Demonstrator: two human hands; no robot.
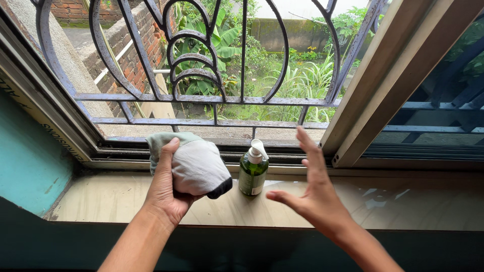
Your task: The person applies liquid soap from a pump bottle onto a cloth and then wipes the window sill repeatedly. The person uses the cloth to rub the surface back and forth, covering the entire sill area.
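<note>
My left hand (pixel 165 189) grips a bunched light grey cloth (pixel 196 163) with a dark edge, held just above the window sill (pixel 111 201). A green pump bottle (pixel 252 172) with a white pump head stands upright on the sill, right beside the cloth. My right hand (pixel 313 189) hovers to the right of the bottle with fingers spread and thumb pointing toward it, a short gap away, holding nothing.
The open window has a blue metal grille (pixel 201 98) with curved bars in front of a garden. A sliding window frame (pixel 373 85) with dark glass stands at the right. A teal wall (pixel 27 161) borders the sill on the left.
</note>
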